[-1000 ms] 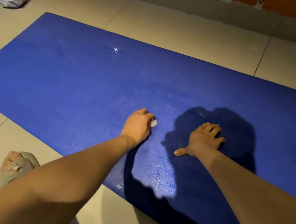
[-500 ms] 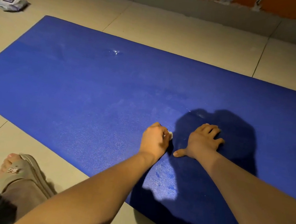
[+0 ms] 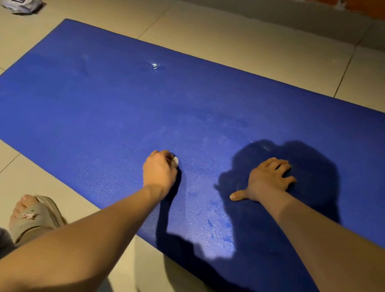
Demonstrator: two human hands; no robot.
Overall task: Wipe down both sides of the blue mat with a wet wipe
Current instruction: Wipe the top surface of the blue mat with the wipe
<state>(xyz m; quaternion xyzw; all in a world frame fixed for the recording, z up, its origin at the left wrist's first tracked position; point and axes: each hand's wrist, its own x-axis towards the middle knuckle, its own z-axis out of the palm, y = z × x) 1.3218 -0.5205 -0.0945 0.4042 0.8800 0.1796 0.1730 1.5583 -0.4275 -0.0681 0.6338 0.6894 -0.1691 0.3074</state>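
Head view. The left arm was seen stretched forward from the lower left, with the left hand (image 3: 160, 169) set knuckles-up on the blue mat (image 3: 91, 102). Its fingers (image 3: 163, 154) were clenched round a small white wet wipe (image 3: 175, 160). Only a scrap of it was visible past the knuckles, touching the mat.

The right arm was seen extended from the lower right. The right hand (image 3: 267, 180) was laid palm-down on the mat, inside a dark shadow and apart from the left hand. Its fingers (image 3: 281, 166) were released, spread and slightly bent, the tips touching the mat, the thumb held out sideways toward the left hand.

The mat was spread flat on the tiled floor (image 3: 245, 39). A wet glint (image 3: 154, 65) was noted on its far part. A wipe packet (image 3: 22, 3) was noted on the tiles beyond the far left corner. A slippered foot (image 3: 34, 217) was noted on the tiles at lower left.
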